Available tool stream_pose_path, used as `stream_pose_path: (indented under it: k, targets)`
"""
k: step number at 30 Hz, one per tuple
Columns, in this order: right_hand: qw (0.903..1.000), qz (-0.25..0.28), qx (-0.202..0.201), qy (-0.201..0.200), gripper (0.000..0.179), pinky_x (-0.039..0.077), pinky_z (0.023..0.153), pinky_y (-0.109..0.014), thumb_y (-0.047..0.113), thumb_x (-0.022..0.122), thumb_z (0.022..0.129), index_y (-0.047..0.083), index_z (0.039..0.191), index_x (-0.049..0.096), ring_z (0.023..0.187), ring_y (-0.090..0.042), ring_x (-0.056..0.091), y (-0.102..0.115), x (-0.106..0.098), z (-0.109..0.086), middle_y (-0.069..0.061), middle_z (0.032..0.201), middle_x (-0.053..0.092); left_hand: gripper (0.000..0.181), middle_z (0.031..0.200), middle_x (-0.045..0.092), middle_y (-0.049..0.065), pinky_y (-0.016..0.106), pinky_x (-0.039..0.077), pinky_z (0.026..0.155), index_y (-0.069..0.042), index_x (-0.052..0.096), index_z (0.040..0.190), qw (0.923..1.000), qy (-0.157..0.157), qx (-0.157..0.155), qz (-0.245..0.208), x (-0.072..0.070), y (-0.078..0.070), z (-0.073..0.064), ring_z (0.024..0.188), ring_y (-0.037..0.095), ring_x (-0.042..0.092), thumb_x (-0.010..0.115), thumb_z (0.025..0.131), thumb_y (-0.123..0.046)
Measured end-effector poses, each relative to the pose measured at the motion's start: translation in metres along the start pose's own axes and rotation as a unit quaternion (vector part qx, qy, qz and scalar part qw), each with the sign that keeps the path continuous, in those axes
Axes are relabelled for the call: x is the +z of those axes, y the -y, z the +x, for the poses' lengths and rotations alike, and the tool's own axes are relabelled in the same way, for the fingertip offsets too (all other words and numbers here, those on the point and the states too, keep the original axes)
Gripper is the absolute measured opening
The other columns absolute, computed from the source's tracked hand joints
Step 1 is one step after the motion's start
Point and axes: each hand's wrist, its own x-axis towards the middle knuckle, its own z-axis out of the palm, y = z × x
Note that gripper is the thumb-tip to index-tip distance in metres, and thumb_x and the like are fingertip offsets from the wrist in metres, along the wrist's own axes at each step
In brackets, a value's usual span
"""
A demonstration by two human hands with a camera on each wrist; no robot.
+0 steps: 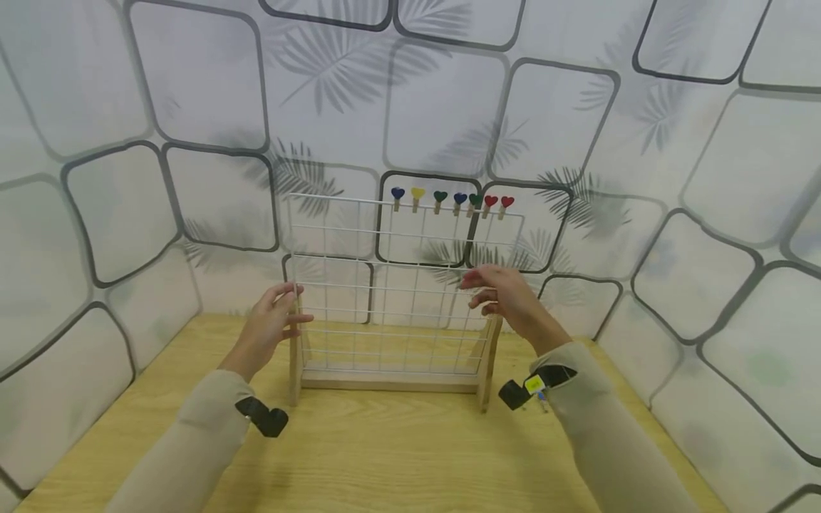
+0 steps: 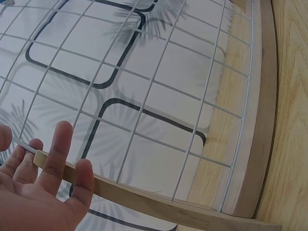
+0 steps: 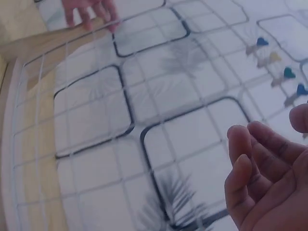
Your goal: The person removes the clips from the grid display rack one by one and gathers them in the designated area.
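Observation:
A white wire grid rack (image 1: 385, 285) stands upright in a wooden base (image 1: 391, 377). Several small wooden clothespins with heart tops sit along its top wire, among them a yellow one (image 1: 417, 194), a green one (image 1: 440, 197) and a red one (image 1: 507, 203). My left hand (image 1: 269, 320) is at the rack's left side; thumb and fingers hold the side wire just above the wooden post (image 2: 130, 195), other fingers spread in front. Before the grid's right part my right hand (image 1: 507, 296) hovers, fingers loosely bent. Nothing shows between them in the right wrist view.
A yellowish wooden table (image 1: 385, 449) carries the rack. Pale patterned cloth (image 1: 333, 114) with leaf prints hangs behind and along both sides. A tiny blue object (image 1: 542, 400) shows near my right wrist, too small to identify.

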Motion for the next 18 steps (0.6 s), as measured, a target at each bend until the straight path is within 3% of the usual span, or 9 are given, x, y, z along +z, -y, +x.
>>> stream_pose_path:
  k: [7, 12, 18]
  targets:
    - [0.9993, 0.003, -0.035, 0.015, 0.043, 0.049, 0.063, -0.026, 0.03, 0.037, 0.106, -0.006, 0.125, 0.053, 0.073, -0.014, 0.062, 0.037, 0.025, 0.02, -0.023, 0.124, 0.056, 0.056, 0.157, 0.026, 0.011, 0.041, 0.047, 0.092, -0.004, 0.018, 0.153, 0.9999, -0.002, -0.002, 0.013, 0.002, -0.003, -0.002, 0.098, 0.006, 0.062, 0.031, 0.108, -0.033]
    - [0.9989, 0.006, -0.045, 0.014, 0.042, 0.049, 0.062, -0.026, 0.028, 0.039, 0.106, -0.006, 0.127, 0.052, 0.071, -0.016, 0.061, 0.061, 0.04, 0.034, -0.018, 0.121, 0.059, 0.056, 0.157, 0.025, 0.01, 0.038, 0.048, 0.09, -0.004, 0.017, 0.153, 0.9998, -0.002, 0.001, 0.02, 0.002, -0.003, -0.001, 0.108, 0.017, 0.061, 0.031, 0.108, -0.033]
    - [0.9986, -0.004, -0.053, 0.005, 0.037, 0.049, 0.061, -0.025, 0.024, 0.041, 0.106, -0.005, 0.125, 0.054, 0.071, -0.017, 0.06, 0.089, 0.052, 0.05, -0.022, 0.125, 0.057, 0.056, 0.157, 0.026, 0.009, 0.04, 0.047, 0.091, -0.005, 0.017, 0.154, 0.9997, -0.002, 0.001, 0.022, 0.001, -0.003, -0.001, 0.103, 0.011, 0.062, 0.031, 0.108, -0.034]
